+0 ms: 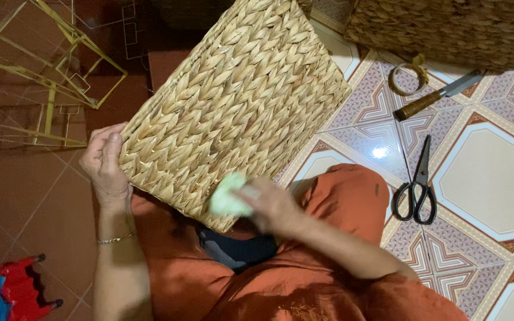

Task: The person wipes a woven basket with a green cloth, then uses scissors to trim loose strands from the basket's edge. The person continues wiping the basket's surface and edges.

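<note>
A square woven straw basket point(239, 101) rests tilted on my lap, its flat braided face turned up. My left hand point(103, 161) grips its left corner, thumb lying on the weave. My right hand point(272, 205) presses a pale green cloth or sponge point(228, 196) against the basket's near edge; that hand is blurred. I wear orange clothes, and a thin bracelet sits on my left wrist.
Black-handled scissors point(416, 190), a wooden-handled knife point(441, 94) and a small coil of fibre point(407, 76) lie on the patterned tile floor at the right. A second woven basket point(453, 30) is at top right. Yellow wire frames point(49, 71) stand at top left, a red stool point(16, 291) at bottom left.
</note>
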